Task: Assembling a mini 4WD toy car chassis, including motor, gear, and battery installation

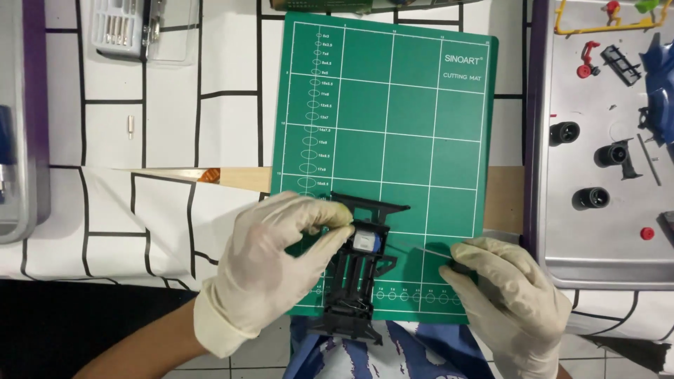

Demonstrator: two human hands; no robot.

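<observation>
My left hand (270, 267), in a pale latex glove, grips the left side of a black plastic toy-car chassis (358, 270) that lies on the near edge of the green cutting mat (414, 126). A small silver motor (365, 241) sits in the chassis. My right hand (512, 302), also gloved, holds a thin screwdriver (432, 250) by its dark handle; its metal shaft points left toward the motor. Both hands are low in the head view.
A metal tray (604, 238) on the right holds black wheels (564, 132), red bits and blue body parts. A clear box of screwdriver bits (126, 28) lies top left, with a loose bit (130, 126) below it. A grey tray edge (21, 140) stands far left.
</observation>
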